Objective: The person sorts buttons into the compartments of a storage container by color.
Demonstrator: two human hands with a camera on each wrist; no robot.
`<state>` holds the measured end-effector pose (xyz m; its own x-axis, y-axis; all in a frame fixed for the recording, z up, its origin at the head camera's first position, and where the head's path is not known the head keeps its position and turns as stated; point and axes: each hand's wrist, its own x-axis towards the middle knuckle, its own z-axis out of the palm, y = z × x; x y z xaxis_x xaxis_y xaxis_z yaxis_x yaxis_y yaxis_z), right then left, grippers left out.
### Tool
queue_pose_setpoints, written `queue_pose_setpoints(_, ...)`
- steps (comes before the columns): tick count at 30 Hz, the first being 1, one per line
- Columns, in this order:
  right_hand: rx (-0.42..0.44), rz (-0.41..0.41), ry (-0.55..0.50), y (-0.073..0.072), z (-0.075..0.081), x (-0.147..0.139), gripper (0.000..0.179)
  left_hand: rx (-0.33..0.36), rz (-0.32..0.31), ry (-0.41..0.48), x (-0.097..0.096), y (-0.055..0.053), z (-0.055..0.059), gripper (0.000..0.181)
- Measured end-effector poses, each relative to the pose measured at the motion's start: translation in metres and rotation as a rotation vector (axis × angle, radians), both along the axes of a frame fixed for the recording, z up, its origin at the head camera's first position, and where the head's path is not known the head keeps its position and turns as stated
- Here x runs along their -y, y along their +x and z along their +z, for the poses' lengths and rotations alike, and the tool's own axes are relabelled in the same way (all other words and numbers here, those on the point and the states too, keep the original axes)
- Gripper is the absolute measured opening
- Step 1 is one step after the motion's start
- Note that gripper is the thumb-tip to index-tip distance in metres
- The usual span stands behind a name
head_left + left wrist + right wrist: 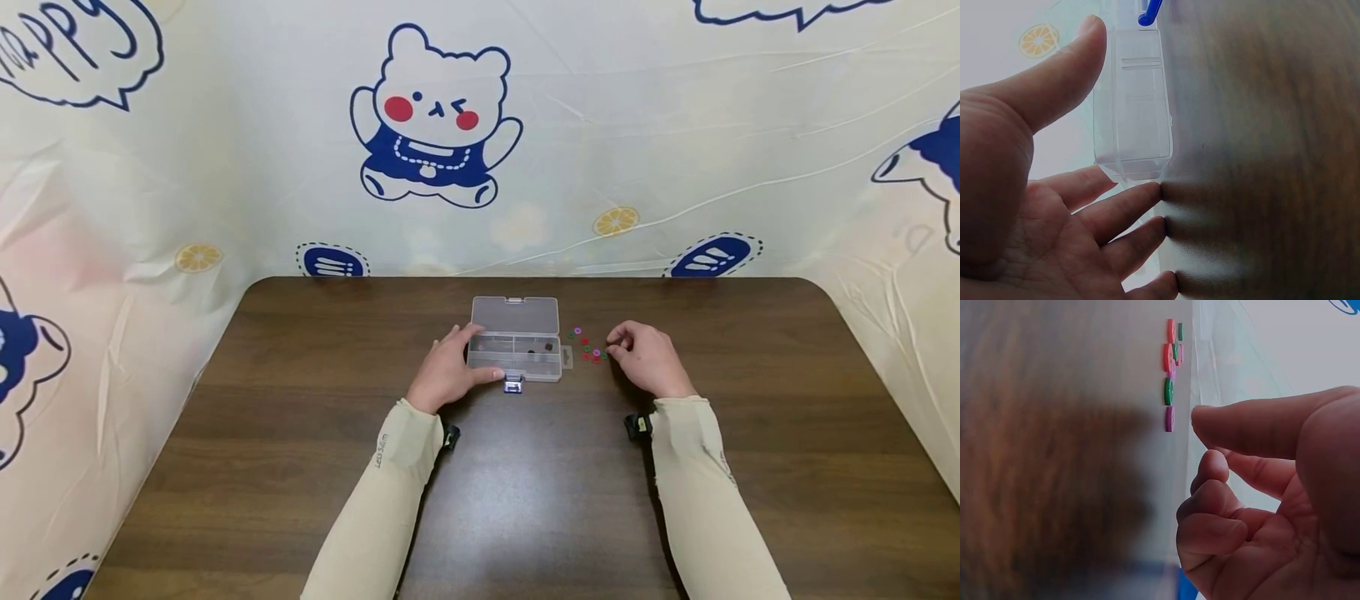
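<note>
A clear plastic compartment box (489,365) lies on the table with its lid raised at the back and a blue latch (513,385) at its front. My left hand (446,371) spans the box's left end, thumb at the front edge, fingers towards the back; in the left wrist view its fingers reach out fairly straight. Several small red, green and purple buttons (1168,357) lie to the right of the box. Beside them is my right hand (647,357), thumb and index finger near the closest buttons, other fingers bent. I see nothing between its fingertips.
Dark button-like pieces (549,347) sit in the box's right compartments. A clear hanging tab (567,357) juts from its right side. The brown wooden table (525,500) ends at a printed cloth (562,167) behind.
</note>
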<state>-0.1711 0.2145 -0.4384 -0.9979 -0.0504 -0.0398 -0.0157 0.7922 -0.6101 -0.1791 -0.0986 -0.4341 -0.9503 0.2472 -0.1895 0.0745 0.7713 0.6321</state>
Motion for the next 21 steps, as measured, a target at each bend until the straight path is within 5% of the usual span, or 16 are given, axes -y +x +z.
queue_pose_setpoints(21, 0.043, 0.034, 0.010, -0.0009, -0.0037, 0.0004, 0.009, 0.002, -0.001, -0.002, 0.0005, -0.0001, -0.0018, 0.080)
